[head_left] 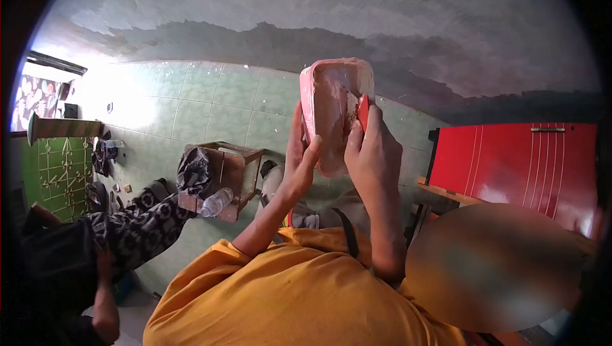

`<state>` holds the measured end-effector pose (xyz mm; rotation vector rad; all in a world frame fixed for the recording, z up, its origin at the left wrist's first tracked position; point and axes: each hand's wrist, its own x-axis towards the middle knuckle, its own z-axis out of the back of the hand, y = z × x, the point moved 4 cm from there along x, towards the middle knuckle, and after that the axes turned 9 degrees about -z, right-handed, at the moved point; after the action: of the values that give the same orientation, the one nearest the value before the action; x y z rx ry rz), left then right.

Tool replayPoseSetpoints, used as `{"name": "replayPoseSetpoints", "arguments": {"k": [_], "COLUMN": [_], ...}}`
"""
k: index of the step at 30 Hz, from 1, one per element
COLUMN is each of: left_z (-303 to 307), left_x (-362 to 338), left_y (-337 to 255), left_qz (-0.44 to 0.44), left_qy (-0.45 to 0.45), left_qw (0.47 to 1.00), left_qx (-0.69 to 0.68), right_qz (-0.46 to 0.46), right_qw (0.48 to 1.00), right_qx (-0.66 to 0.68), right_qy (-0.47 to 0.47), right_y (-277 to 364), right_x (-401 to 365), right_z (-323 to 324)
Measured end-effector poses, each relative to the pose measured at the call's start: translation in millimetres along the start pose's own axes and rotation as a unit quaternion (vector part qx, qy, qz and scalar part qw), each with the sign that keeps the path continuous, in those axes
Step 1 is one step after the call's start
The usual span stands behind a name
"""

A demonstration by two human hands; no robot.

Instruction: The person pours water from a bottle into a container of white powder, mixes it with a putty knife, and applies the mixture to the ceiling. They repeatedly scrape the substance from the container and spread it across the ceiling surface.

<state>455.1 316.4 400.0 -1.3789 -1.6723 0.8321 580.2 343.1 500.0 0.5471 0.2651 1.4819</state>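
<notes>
My left hand (302, 158) grips the left side of a pink, box-shaped plastic tub (307, 107), fingers along its outer wall and thumb at its near edge. Pale paste coats the tub's inside and rim. In my right hand (375, 142) is a red-handled scraper (363, 112), pinched between thumb and fingers over the right side of the tub. Paste clings around the scraper's working end, so the blade's shape is hard to make out. Both hands are raised in front of my body, close together.
Ahead stands a grey wall (255, 1) with a darker, patchy lower band. A wooden stool (236, 174) with a dark cloth and a plastic bottle (217, 202) stands left. Another person (70, 257) is at far left. A red panel (510, 161) is at right. White specks dot the green tiled floor (223, 100).
</notes>
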Motion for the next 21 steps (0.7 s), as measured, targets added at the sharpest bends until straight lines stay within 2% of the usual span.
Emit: {"name": "replayPoseSetpoints", "arguments": {"k": [4, 9, 11, 15, 17, 20, 21], "left_z": [-5.4, -36.9, -42.3, -37.4, -22.1, 6.7, 17.2], "left_x": [8.7, 5.5, -6.1, -45.6, -68.8, -96.9, -102.0], "left_y": [-9.7, -11.5, -9.8, 0.1, 11.0, 5.2, 0.8], "left_qz": [0.008, 0.020, 0.013, 0.062, 0.064, 0.067, 0.066], "left_qy": [0.015, 0.012, -0.008, -0.086, -0.123, -0.174, -0.185], "left_qw": [1.000, 0.999, 1.000, 0.994, 0.988, 0.981, 0.979], "left_qx": [-0.006, -0.024, -0.018, -0.037, -0.065, -0.049, -0.050], "right_qz": [-0.036, -0.009, 0.006, 0.054, -0.026, -0.062, -0.126], "right_qw": [0.998, 0.999, 0.999, 0.997, 0.988, 0.965, 0.944], "right_qx": [0.052, 0.052, 0.046, 0.046, 0.125, 0.237, 0.276], "right_qy": [0.019, 0.015, 0.009, 0.018, 0.092, 0.091, 0.127], "right_y": [4.1, -18.8, -25.9, -44.2, -58.9, -98.5, -103.6], "right_x": [2.0, -0.7, -4.5, -15.3, -23.1, -35.4, -42.9], "right_z": [20.9, 50.2, 55.0, 52.1, 43.5, 5.3, -6.5]}}
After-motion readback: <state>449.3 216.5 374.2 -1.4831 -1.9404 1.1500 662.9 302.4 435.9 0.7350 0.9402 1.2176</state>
